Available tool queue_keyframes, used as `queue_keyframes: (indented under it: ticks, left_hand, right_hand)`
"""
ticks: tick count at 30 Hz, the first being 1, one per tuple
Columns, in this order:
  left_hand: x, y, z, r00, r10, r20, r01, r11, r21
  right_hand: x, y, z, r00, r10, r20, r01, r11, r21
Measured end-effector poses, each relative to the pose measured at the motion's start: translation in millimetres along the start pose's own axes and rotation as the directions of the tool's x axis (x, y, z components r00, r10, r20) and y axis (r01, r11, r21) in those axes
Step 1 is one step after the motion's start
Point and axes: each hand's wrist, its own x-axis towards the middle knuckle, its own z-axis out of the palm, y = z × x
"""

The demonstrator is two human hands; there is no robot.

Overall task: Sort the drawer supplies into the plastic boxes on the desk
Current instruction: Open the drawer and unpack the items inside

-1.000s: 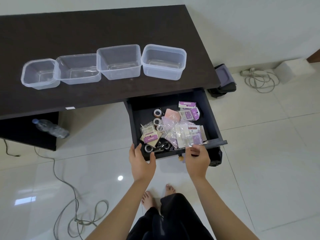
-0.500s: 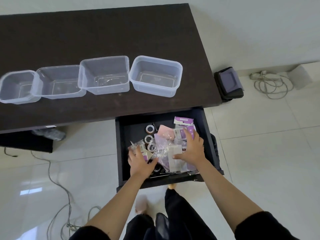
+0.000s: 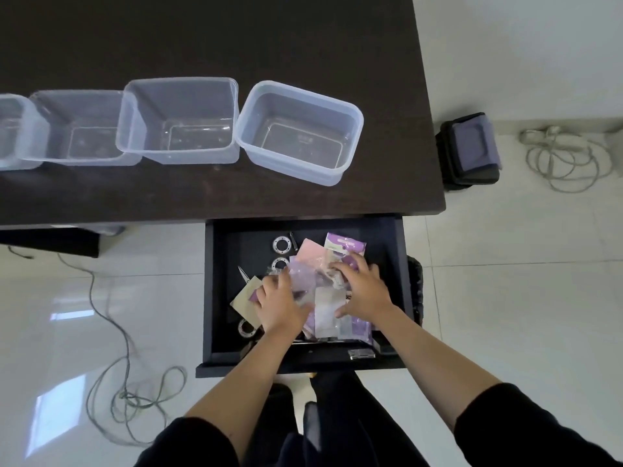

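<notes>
Both hands now deeper in the open drawer (image 3: 215, 298), off its near edge. Left hand (image 3: 278, 306) palm-down on the packet pile (image 3: 323, 298), fingers loosely spread; right hand (image 3: 362, 291) likewise, fingers fanned over the purple packs. Nothing pinched, as far as visible. Scissors (image 3: 242, 274) left of the pile, tip pointing far-left. Four plastic boxes (image 3: 300, 131) lined up left to right on the desk (image 3: 236, 35), mouths up.
</notes>
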Motion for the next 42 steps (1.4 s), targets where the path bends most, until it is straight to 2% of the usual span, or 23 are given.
queue_keyframes:
  ticks: [9, 14, 18, 30, 34, 37, 42]
  left_hand:
    - [-10, -10, 0, 0.998, 0.060, -0.038, -0.067, 0.968, -0.244]
    - [-17, -6, -3, 0.998, 0.050, -0.044, -0.061, 0.943, -0.328]
    - [-21, -3, -6, 0.999, 0.018, -0.042, -0.033, 0.920, -0.392]
    - [-49, 5, -38, 0.974, -0.011, -0.228, -0.089, 0.901, -0.425]
    - [-59, 4, -53, 0.967, -0.006, -0.255, -0.116, 0.879, -0.462]
    - [-72, 2, -64, 0.952, 0.026, -0.305, -0.166, 0.881, -0.443]
    - [-106, 12, -73, 0.948, 0.053, -0.313, -0.211, 0.841, -0.498]
  right_hand:
    - [-11, -1, -4, 0.996, 0.024, -0.083, 0.005, 0.943, 0.333]
    - [-21, -5, -11, 0.982, 0.053, -0.182, 0.012, 0.941, 0.339]
    - [-28, -7, -12, 0.977, 0.053, -0.207, 0.024, 0.935, 0.354]
    - [-49, -30, -32, 0.954, 0.067, -0.292, 0.097, 0.853, 0.512]
    - [-57, -39, -52, 0.958, 0.051, -0.283, 0.110, 0.846, 0.523]
    - [-74, -43, -72, 0.948, 0.001, -0.318, 0.178, 0.828, 0.531]
    - [-110, -44, -89, 0.923, -0.067, -0.378, 0.262, 0.830, 0.492]
